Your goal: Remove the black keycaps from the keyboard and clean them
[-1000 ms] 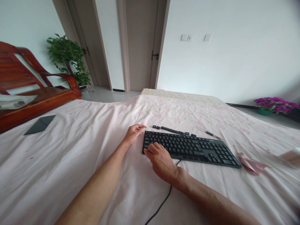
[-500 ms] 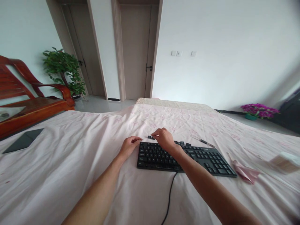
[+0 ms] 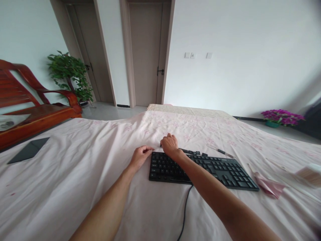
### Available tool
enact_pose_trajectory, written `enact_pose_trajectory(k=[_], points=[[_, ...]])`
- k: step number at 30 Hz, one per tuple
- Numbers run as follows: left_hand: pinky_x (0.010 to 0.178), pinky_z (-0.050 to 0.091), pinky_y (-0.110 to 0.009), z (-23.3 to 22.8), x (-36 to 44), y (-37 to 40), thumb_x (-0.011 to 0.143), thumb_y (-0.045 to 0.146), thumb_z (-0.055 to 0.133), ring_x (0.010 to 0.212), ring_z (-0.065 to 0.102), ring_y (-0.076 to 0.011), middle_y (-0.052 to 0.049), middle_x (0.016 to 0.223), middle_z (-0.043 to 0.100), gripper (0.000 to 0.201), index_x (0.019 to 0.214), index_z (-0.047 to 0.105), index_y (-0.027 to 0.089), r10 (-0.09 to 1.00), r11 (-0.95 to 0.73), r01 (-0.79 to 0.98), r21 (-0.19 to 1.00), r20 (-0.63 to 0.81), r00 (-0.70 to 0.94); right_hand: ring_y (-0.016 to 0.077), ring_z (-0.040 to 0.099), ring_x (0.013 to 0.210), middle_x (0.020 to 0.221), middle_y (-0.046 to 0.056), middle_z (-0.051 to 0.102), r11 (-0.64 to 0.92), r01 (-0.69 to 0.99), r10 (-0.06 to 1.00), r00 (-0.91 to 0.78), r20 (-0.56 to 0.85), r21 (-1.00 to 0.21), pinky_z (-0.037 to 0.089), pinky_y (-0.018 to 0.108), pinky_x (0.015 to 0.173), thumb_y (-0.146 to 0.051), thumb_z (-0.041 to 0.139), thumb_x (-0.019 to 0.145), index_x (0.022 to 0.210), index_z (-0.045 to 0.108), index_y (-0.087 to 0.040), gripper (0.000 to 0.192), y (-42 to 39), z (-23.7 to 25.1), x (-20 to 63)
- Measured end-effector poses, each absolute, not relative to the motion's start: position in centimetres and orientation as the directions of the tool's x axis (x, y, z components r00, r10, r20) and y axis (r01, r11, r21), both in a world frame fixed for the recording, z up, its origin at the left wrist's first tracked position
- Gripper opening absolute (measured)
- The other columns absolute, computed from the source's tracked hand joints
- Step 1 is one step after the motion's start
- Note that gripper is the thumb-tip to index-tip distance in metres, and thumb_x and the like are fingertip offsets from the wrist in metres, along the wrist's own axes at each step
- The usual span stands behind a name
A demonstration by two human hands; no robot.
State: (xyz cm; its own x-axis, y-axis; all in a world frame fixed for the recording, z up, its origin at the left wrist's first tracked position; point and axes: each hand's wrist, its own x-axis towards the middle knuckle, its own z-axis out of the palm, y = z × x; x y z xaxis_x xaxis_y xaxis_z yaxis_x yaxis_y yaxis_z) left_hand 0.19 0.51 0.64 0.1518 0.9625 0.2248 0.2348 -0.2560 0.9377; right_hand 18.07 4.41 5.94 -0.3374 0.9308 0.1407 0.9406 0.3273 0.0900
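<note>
A black keyboard (image 3: 227, 169) lies on the pale pink cloth, its cable running toward me. Just beyond its back left edge, my right hand (image 3: 170, 144) has its fingers pinched down around a small black keycap (image 3: 161, 145), mostly hidden by them. My left hand (image 3: 142, 155) rests on the cloth beside the keyboard's left back corner. Its thumb and index finger are pressed together, and I cannot make out whether anything is between them. Several loose keycaps (image 3: 198, 153) and one long black key (image 3: 184, 150) lie behind the keyboard.
A thin tool with a black grip (image 3: 221, 151) lies behind the keyboard. To the right are a pink cloth (image 3: 271, 185) and a clear pack of cotton swabs (image 3: 309, 174). A dark flat tablet-like slab (image 3: 28, 150) lies far left, near a wooden bench (image 3: 40, 115).
My right hand has shifted slightly left and covers the keycaps that showed beside its fingertips. My left hand stays by the keyboard's corner. The whole view has drifted a little.
</note>
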Motion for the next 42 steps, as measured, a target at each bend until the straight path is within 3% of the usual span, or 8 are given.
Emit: enact_pose_trajectory(k=[7, 11, 13, 16, 20, 29, 42], points=[[0.079, 0.048, -0.029, 0.5, 0.2, 0.5, 0.077, 0.034, 0.059, 0.084, 0.065, -0.0197, -0.006, 0.092, 0.072, 0.027, 0.093, 0.072, 0.016, 0.962, -0.26, 0.235, 0.937, 0.232, 0.143, 0.0261, 0.047, 0.104, 0.096, 0.014, 0.07, 0.375, 0.918, 0.914, -0.389, 0.113, 0.129, 0.029, 0.035, 0.084, -0.006, 0.049, 0.081, 0.089, 0.073, -0.015, 0.027, 4.1, 6.1, 17.6], [0.074, 0.048, -0.028, 0.6, 0.2, 0.5, 0.075, 0.036, 0.061, 0.078, 0.064, -0.0181, -0.006, 0.086, 0.072, 0.028, 0.091, 0.072, 0.016, 0.967, -0.237, 0.207, 0.949, 0.211, 0.142, 0.0254, 0.049, 0.104, 0.097, 0.011, 0.07, 0.395, 0.912, 0.902, -0.408, 0.142, 0.111, 0.031, 0.033, 0.085, -0.015, 0.051, 0.086, 0.092, 0.072, -0.018, 0.023, 3.0, 7.0, 17.7], [0.07, 0.048, -0.027, 0.6, 0.2, 0.5, 0.075, 0.037, 0.061, 0.074, 0.064, -0.0175, -0.005, 0.082, 0.071, 0.029, 0.09, 0.072, 0.015, 0.969, -0.226, 0.202, 0.953, 0.199, 0.147, 0.023, 0.051, 0.101, 0.099, 0.006, 0.07, 0.417, 0.908, 0.888, -0.418, 0.193, 0.05, 0.032, 0.031, 0.085, -0.025, 0.053, 0.087, 0.098, 0.071, -0.023, 0.021, 1.5, 7.6, 18.1], [0.068, 0.047, -0.026, 0.5, 0.2, 0.5, 0.075, 0.036, 0.059, 0.074, 0.063, -0.0172, -0.004, 0.082, 0.071, 0.027, 0.089, 0.072, 0.016, 0.968, -0.24, 0.237, 0.941, 0.212, 0.135, 0.0183, 0.054, 0.095, 0.096, 0.0, 0.071, 0.503, 0.854, 0.836, -0.442, 0.325, -0.132, 0.034, 0.027, 0.083, -0.029, 0.058, 0.086, 0.101, 0.071, -0.028, 0.02, -1.9, 8.3, 18.7], [0.075, 0.047, -0.027, 0.3, 0.2, 0.6, 0.076, 0.033, 0.057, 0.081, 0.064, -0.0182, -0.004, 0.088, 0.072, 0.026, 0.089, 0.072, 0.017, 0.963, -0.267, 0.272, 0.924, 0.241, 0.124, 0.0167, 0.055, 0.089, 0.092, -0.002, 0.071, 0.556, 0.797, 0.818, -0.474, 0.326, -0.235, 0.036, 0.027, 0.084, -0.026, 0.062, 0.084, 0.095, 0.072, -0.028, 0.016, -6.8, 7.9, 19.4], [0.078, 0.048, -0.028, 0.1, 0.2, 0.5, 0.075, 0.035, 0.058, 0.081, 0.065, -0.0191, -0.005, 0.087, 0.072, 0.026, 0.087, 0.072, 0.016, 0.957, -0.29, 0.291, 0.912, 0.269, 0.112, 0.0189, 0.051, 0.091, 0.089, 0.002, 0.068, 0.574, 0.81, 0.808, -0.537, 0.243, -0.117, 0.036, 0.03, 0.081, -0.026, 0.064, 0.083, 0.093, 0.071, -0.025, 0.012, -9.9, 5.8, 18.8], [0.077, 0.048, -0.028, 0.1, 0.1, 0.6, 0.076, 0.034, 0.058, 0.081, 0.064, -0.0191, -0.005, 0.087, 0.072, 0.026, 0.088, 0.072, 0.016, 0.956, -0.291, 0.294, 0.91, 0.265, 0.126, 0.018, 0.051, 0.088, 0.09, 0.002, 0.063, 0.502, 0.849, 0.857, -0.464, 0.225, -0.163, 0.039, 0.027, 0.078, -0.024, 0.063, 0.084, 0.091, 0.071, -0.027, 0.012, -10.0, 5.4, 18.3]])
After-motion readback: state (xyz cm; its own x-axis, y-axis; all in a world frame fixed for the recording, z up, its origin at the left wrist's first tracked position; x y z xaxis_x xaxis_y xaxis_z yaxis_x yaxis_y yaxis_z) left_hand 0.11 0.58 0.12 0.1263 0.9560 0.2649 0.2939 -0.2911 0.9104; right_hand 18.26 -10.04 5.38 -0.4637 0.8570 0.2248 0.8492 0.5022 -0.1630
